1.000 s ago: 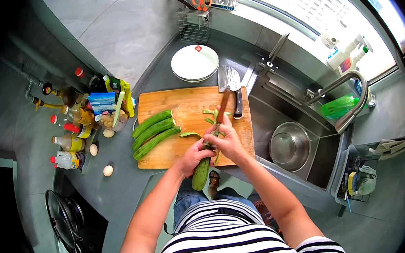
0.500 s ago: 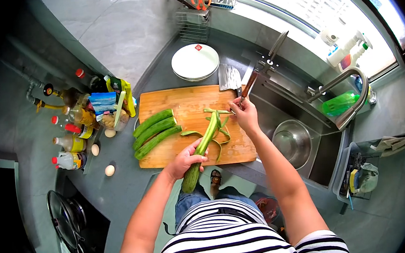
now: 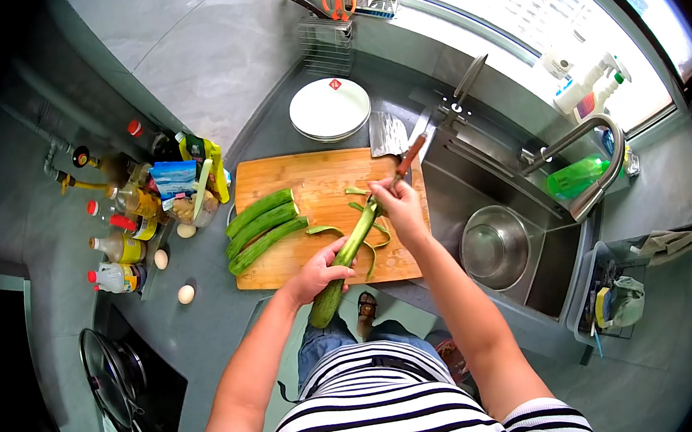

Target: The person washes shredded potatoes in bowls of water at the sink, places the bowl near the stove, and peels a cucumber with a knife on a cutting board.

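My left hand (image 3: 323, 272) is closed round a long green luffa gourd (image 3: 356, 239), slanting over the cutting board's near edge. Its far half is pale where skin is off; the near end is dark green. In my right hand (image 3: 399, 204) is a peeler (image 3: 411, 153) with a reddish-brown handle, its head mostly hidden by my fingers at the gourd's far tip. Curled strips of peel (image 3: 371, 256) lie on the wooden cutting board (image 3: 334, 168) under the gourd. Several peeled luffa gourds (image 3: 262, 222) rest side by side on the board's left.
Stacked white plates (image 3: 329, 108) and a cleaver (image 3: 388, 133) are behind the board. To the right is a sink (image 3: 461, 174) holding a metal bowl (image 3: 495, 247). Bottles (image 3: 121, 247) and loose eggs (image 3: 186, 293) stand left, near a pan lid (image 3: 106, 373).
My right hand has moved left and slightly nearer with the peeler, from beside the gourd's far end onto its tip. My left hand keeps its hold on the gourd.
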